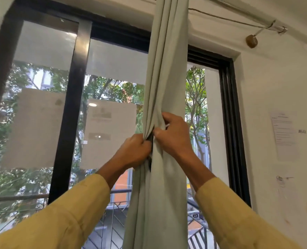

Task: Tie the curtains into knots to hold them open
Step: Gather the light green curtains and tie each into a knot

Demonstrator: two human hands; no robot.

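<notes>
Window [68,123]: fills the left and centre of the frame, with black bars, trees outside and pale sheets stuck on the glass.

Wall [274,87]: white, on the right of the frame.

Curtain [167,69]: pale grey-green, gathered into one narrow bundle of folds. It hangs just right of centre, in front of the window's right pane. Its long axis runs straight down, from the top edge of the frame to the bottom edge. No knot shows anywhere along it.

My sleeves: the left sleeve [59,218] and right sleeve [239,218] are mustard yellow. They rise from the two lower corners and converge on the bundle.

My right hand [172,135]: at mid-frame, on the bundle's right side, fingers curled and pinching folds.

My left hand [134,150]: just below and left of the right, fist clamped on the bundle's left edge. The two hands almost touch, and a dark gap between folds shows between them.

Notice [283,133]: a printed sheet on the wall, right of centre.

Judgement: I am at the gathering step and the tying is not yet begun. Both hands are already on the cloth, the right slightly higher. The length to be knotted hangs directly below them, so the loop must be made from that lower part.
</notes>
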